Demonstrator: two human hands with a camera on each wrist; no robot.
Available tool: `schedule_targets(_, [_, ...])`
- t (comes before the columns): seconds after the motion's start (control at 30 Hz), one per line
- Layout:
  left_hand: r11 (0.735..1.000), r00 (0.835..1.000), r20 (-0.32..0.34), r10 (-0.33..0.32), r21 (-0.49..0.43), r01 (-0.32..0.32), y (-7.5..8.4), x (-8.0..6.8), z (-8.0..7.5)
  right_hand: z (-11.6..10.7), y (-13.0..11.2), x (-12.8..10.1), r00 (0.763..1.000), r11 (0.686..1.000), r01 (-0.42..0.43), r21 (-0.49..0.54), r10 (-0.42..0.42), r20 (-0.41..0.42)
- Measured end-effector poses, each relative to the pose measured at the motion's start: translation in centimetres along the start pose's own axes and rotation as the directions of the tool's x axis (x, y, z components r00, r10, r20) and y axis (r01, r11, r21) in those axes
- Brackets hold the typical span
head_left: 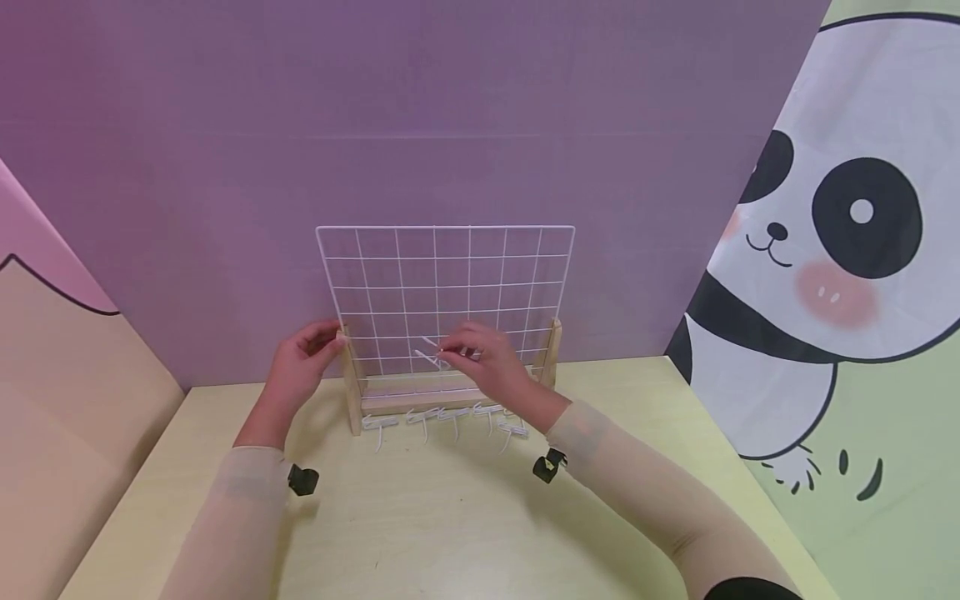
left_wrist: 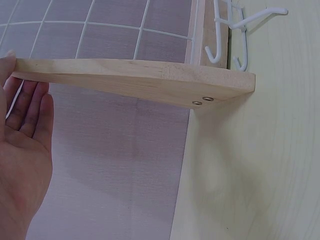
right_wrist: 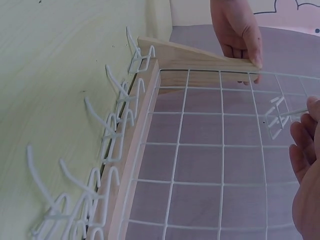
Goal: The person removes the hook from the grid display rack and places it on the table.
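A white wire grid panel (head_left: 446,226) stands upright in a wooden base with two side supports. My left hand (head_left: 296,371) pinches the top of the left wooden support (head_left: 351,392) between thumb and fingers; the left wrist view shows the fingers (left_wrist: 37,107) behind the board. In front of the panel, my right hand (head_left: 486,360) pinches a white wire hook (right_wrist: 276,120) by its prong. The hook's frame overlaps the grid wires in the right wrist view, toward the panel's left side.
Several more white hooks (head_left: 453,414) lie in a row on the pale wooden table (head_left: 420,533), along the front of the base. A purple backdrop (head_left: 450,108) rises behind the panel. To the right is a wall with a panda drawing (head_left: 862,217).
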State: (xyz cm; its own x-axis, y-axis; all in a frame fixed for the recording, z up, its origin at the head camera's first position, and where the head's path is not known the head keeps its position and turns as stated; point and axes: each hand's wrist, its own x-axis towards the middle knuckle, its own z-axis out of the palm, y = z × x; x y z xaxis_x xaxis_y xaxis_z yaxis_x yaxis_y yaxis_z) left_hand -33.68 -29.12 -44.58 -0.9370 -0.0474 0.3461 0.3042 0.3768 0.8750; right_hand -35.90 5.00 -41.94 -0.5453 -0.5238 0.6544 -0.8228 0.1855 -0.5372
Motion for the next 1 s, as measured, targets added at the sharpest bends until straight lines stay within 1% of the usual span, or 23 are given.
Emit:
schedule_targets(0.1, [1.000,1.000,-0.004,-0.001,-0.001,0.001,0.1,0.0,0.0,-0.4,0.0,-0.5,1.000,1.000,-0.023,0.013,0.023,0.004])
schedule_targets(0.3, [1.000,1.000,-0.015,0.016,-0.018,-0.016,0.0,0.0,0.1,-1.1,0.1,-1.3,0.998,0.998,-0.067,0.006,0.067,0.022])
schedule_targets(0.4, [0.999,1.000,-0.017,0.023,-0.029,-0.023,0.0,0.0,0.2,-1.3,0.4,-1.8,0.998,0.998,-0.061,-0.004,0.061,0.024])
schedule_targets(0.6, [0.999,1.000,-0.019,0.019,-0.035,-0.019,0.0,0.0,0.2,-1.8,0.5,-2.8,0.999,0.997,-0.034,-0.075,0.037,0.034])
schedule_targets(0.67, [0.999,1.000,-0.018,0.018,-0.037,-0.018,0.0,0.0,0.2,-1.8,0.7,-3.1,0.999,0.996,-0.028,-0.083,0.031,0.040])
schedule_targets(0.83, [0.999,1.000,-0.017,0.015,-0.032,-0.015,-0.1,0.0,0.1,-1.9,1.2,-4.0,0.997,0.995,-0.035,-0.089,0.040,0.059])
schedule_targets(1.0, [0.999,0.999,-0.019,0.026,-0.027,-0.027,0.0,0.0,0.0,-1.9,1.6,-4.8,0.995,0.994,-0.055,-0.100,0.063,0.077])
